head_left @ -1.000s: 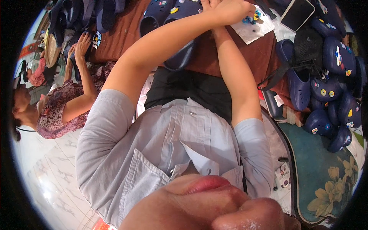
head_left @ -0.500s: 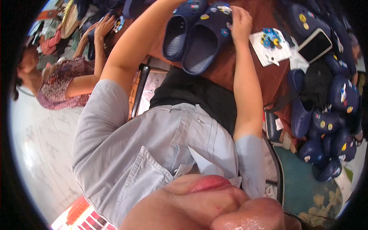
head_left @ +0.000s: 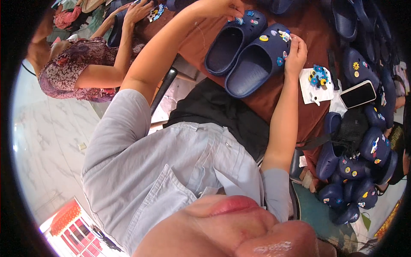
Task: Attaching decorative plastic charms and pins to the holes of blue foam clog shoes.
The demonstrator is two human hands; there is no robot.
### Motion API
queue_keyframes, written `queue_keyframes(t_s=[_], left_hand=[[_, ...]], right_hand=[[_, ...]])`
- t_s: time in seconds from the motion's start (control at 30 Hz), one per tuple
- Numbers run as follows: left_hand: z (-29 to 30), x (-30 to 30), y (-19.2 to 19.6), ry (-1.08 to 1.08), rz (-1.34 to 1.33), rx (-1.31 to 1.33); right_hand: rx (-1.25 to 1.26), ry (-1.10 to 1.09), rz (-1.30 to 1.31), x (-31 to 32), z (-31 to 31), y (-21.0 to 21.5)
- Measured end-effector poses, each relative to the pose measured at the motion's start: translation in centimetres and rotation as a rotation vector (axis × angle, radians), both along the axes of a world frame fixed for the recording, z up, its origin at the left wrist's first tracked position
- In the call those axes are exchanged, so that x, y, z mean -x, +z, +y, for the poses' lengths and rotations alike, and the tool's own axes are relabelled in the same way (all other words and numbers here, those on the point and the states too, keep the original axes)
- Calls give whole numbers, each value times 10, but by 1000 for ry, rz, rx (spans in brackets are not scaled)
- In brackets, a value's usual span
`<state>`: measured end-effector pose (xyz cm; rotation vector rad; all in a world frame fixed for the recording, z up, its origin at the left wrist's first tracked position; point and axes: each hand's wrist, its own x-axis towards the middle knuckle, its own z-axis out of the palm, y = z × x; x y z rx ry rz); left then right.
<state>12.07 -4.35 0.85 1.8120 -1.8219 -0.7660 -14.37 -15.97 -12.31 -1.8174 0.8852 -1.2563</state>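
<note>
Head view: two navy-blue, foam-like clogs with perforated toes lie side by side, touching, on a table [head_left: 314, 28] under a reddish-brown cloth. The left clog [head_left: 246, 32] and the right clog [head_left: 259, 60] both carry small coloured charms; any print on these is too small to read. The hands are apart. The left hand [head_left: 227, 7], fingers bent, is at the left clog's toe, near a white-and-blue charm; whether it grips anything cannot be told. The right hand [head_left: 297, 52] lies against the right clog's outer side, fingertips beside a white figure-shaped charm; a clamped hold cannot be confirmed. Right of it lies a white square sheet [head_left: 305, 92] bearing blue, yellow and black charms [head_left: 317, 77]. Beyond are a dark-screened, pale-edged phone [head_left: 358, 94] and black fabric [head_left: 394, 158] with illegible gold marks.
</note>
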Motion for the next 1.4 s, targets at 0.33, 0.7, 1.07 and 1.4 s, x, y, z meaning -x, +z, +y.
queue_keyframes(t_s=[0.33,0.7,1.07,1.4], left_hand=[[-41,21,-29,-133,-92,13],[-40,42,-6,-435,-358,245],[-34,31,-6,-599,-474,327],[-5,23,-33,-322,-271,568]], right_hand=[[4,13,-3,1,-6,-3],[82,18,-30,-1,-8,-7],[375,11,-30,4,22,39],[602,190,458,-29,55,65]])
